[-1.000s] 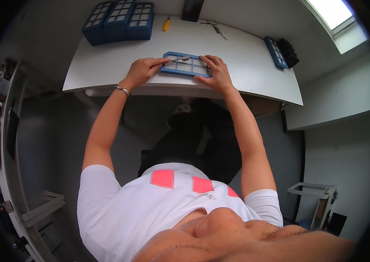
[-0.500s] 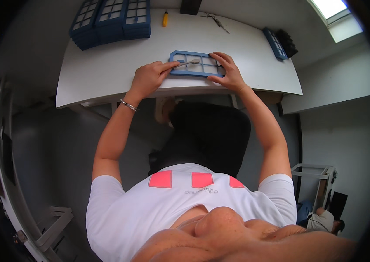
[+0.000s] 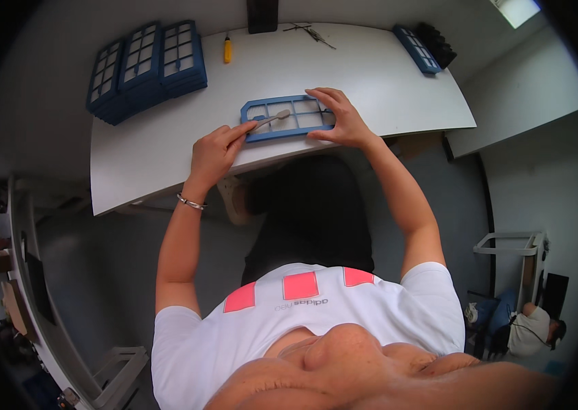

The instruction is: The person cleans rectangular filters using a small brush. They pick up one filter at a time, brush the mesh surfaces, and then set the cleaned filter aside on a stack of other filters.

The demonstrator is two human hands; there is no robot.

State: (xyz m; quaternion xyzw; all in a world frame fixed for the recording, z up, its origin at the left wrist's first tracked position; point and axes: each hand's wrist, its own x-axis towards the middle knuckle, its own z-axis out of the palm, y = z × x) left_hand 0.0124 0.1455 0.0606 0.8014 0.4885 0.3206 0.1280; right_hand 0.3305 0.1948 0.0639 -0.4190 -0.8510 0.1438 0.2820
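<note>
White surface (image 3: 166, 150) bearing blue grid frame (image 3: 287, 117) near front edge. Left hand (image 3: 212, 152) pinching small brush (image 3: 270, 120) against frame; right hand (image 3: 339, 117) spread flat, pressing frame's right end. Stacked blue frames (image 3: 145, 68) far left.

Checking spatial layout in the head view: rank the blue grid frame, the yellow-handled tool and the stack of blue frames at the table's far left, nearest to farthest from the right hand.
1. Blue grid frame, under the right hand.
2. Yellow-handled tool, far edge, left of centre.
3. Stack of blue frames, far left corner.
</note>
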